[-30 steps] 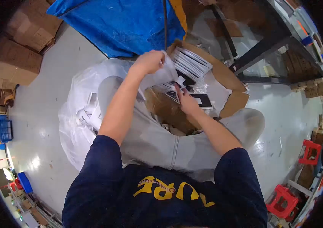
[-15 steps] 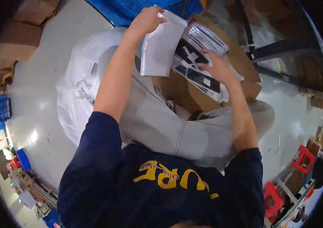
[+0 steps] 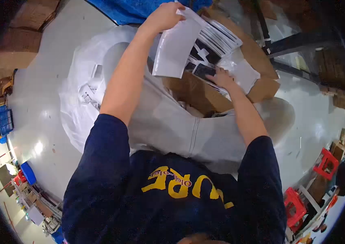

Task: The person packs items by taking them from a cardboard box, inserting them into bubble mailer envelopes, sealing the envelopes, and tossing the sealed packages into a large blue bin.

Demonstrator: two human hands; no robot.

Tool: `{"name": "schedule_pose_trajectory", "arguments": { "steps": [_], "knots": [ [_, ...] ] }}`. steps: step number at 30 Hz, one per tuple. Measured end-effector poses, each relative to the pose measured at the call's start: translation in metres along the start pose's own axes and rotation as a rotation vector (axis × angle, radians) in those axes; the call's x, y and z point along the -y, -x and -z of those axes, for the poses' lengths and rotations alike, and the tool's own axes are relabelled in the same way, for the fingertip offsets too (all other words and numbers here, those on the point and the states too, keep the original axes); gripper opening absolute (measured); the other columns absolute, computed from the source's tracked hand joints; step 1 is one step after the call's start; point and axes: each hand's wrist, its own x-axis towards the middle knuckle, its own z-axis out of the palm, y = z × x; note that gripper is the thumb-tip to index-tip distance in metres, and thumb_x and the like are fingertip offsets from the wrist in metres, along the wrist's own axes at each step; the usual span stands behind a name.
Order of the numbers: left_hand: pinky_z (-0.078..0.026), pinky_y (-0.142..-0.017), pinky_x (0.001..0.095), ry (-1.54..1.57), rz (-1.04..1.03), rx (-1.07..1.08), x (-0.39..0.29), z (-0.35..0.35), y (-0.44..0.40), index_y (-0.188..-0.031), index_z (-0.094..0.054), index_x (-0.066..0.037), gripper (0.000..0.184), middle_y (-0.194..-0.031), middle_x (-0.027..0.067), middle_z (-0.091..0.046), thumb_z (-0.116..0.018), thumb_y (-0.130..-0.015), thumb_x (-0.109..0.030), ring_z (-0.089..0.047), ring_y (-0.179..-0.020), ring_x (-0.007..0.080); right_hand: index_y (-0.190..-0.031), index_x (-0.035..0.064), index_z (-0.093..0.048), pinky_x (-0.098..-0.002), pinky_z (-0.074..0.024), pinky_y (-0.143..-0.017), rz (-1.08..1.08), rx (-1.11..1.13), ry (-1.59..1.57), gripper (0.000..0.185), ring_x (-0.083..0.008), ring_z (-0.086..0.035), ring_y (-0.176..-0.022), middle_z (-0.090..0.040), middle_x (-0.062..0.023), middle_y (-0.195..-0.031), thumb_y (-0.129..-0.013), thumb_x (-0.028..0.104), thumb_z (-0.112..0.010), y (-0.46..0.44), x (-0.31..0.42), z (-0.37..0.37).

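My left hand (image 3: 166, 17) is closed on the top edge of a white plastic mailer bag (image 3: 176, 49), which hangs down in front of the box. Inside the open cardboard box (image 3: 209, 95), my right hand (image 3: 223, 78) has its fingers bent at the right end of a flat black packet (image 3: 203, 71). Another black packet with a white strip (image 3: 201, 53) lies just above it. Several white packets (image 3: 221, 36) stand in a stack along the box's far side. Clear plastic wrap and a white sheet (image 3: 243, 75) lie right of my right hand.
The box sits between my grey-clad legs (image 3: 160, 118). Left of me, a translucent plastic bag (image 3: 79, 89) holds white labelled packets. Blue sheeting (image 3: 127, 10) lies beyond the box. A dark metal frame (image 3: 302, 44) stands at right, with red stools (image 3: 326, 164) farther back.
My right hand has come down and closed at the lower black packet, which has shifted up and left. My left hand still holds the mailer bag, moved slightly upward.
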Motion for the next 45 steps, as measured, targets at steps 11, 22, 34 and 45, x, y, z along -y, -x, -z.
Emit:
{"name": "schedule_pose_trajectory", "arguments": {
  "steps": [11, 22, 34, 45],
  "knots": [
    [-0.053, -0.085, 0.0427, 0.069, 0.039, 0.041, -0.001, 0.006, 0.006, -0.104, -0.072, -0.004, 0.027, -0.099, 0.0140, -0.073, -0.071, -0.080, -0.018, -0.068, -0.088, 0.0363, -0.127, -0.0055, -0.055, -0.0381, -0.0485, -0.095, -0.114, 0.301, -0.253, 0.074, -0.0331, -0.062, -0.107, -0.063, -0.0182, -0.122, -0.074, 0.039, -0.081, -0.016, 0.002, 0.116],
    [-0.050, -0.071, 0.0388, 0.244, -0.171, 0.087, -0.013, 0.010, 0.010, -0.093, -0.069, -0.006, 0.014, -0.086, 0.0111, -0.069, -0.070, -0.082, -0.014, -0.061, -0.071, 0.0290, -0.118, -0.0021, -0.058, -0.0298, -0.0514, -0.075, 0.190, -0.631, -1.438, 0.031, -0.0184, -0.063, -0.085, -0.067, -0.0111, -0.104, -0.091, 0.011, -0.067, 0.043, 0.034, 0.282],
    [-0.039, -0.067, 0.0198, 1.001, -0.054, 0.404, -0.098, 0.034, 0.020, -0.105, -0.062, -0.011, 0.011, -0.083, -0.0044, -0.054, -0.062, -0.096, -0.016, -0.045, -0.071, 0.0049, -0.113, -0.0009, -0.055, -0.0265, -0.0512, -0.078, 0.090, -0.819, -1.752, 0.019, -0.0162, -0.063, -0.089, -0.064, -0.0088, -0.099, -0.095, 0.004, -0.060, 0.057, 0.005, 0.277],
    [-0.034, -0.074, 0.0191, 1.158, 0.111, 0.242, -0.126, 0.011, 0.026, -0.092, -0.052, -0.010, 0.004, -0.086, -0.0026, -0.049, -0.054, -0.094, -0.007, -0.041, -0.079, 0.0074, -0.111, -0.0026, -0.062, -0.0298, -0.0518, -0.078, 0.252, -0.540, -1.548, 0.029, -0.0199, -0.063, -0.083, -0.067, -0.0140, -0.094, -0.083, 0.000, -0.068, 0.071, 0.046, 0.261]
  ]
}}
